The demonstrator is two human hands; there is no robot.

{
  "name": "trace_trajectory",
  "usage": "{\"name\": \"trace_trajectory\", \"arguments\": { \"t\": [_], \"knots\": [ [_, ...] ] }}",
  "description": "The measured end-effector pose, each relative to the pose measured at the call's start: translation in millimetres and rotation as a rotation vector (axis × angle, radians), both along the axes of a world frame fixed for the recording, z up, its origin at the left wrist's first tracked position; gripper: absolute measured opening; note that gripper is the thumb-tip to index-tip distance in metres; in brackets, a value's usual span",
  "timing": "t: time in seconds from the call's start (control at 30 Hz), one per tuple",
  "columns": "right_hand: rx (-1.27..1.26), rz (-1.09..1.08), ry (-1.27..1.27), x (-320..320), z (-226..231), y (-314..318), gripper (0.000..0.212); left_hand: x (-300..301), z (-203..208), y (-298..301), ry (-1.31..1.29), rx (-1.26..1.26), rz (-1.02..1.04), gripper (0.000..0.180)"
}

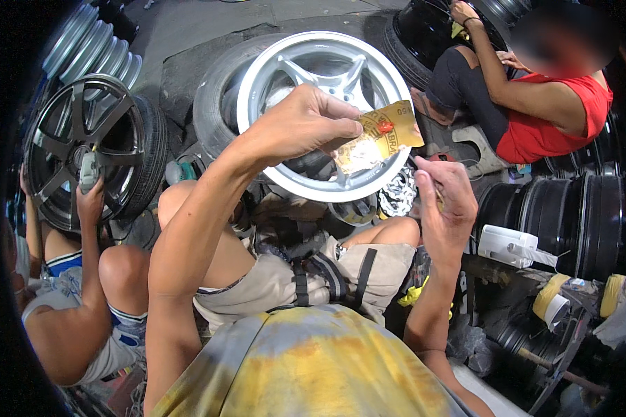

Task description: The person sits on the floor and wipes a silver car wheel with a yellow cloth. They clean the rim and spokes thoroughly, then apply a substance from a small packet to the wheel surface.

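Note:
My left hand (302,126) pinches a yellow-brown sheet of sandpaper (396,116) between thumb and fingertips. The sheet has dark print, a small red spot and a bright whitish patch near its lower edge; I cannot tell whether that patch is glare or a coating. Below and to the right of the sheet, apart from it, is my right hand (446,203). Its fingers are curled in, and what they hold, if anything, is hidden. Under the sheet and my left hand lies a silver spoked wheel rim (247,104), partly covered by them.
A tyre (212,87) lies behind the rim. At left, a co-worker's hand (90,198) holds a grey tool against a dark wheel (45,125). A person in a red top (553,128) works at right. Black rims (535,208), a white device (508,244) and tape rolls (551,299) stand nearer.

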State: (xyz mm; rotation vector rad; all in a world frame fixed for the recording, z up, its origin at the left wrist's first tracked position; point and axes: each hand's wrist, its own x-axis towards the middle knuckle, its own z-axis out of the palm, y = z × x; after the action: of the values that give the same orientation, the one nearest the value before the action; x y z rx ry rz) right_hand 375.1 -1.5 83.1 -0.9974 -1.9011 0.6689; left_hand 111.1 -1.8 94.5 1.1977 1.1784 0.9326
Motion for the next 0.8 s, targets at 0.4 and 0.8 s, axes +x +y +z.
{"name": "trace_trajectory", "arguments": {
  "t": [0.4, 0.8],
  "knots": [
    [-0.319, 0.078, 0.183, -2, -15, 2, 0.014, -2, -2, -3, -0.067, 0.020, 0.006, 0.027],
    [0.211, 0.038, -0.031, -6, -16, 9, 0.030, -1, 3, -3, -0.161, -0.034, 0.033, 0.026]
  ]
}}
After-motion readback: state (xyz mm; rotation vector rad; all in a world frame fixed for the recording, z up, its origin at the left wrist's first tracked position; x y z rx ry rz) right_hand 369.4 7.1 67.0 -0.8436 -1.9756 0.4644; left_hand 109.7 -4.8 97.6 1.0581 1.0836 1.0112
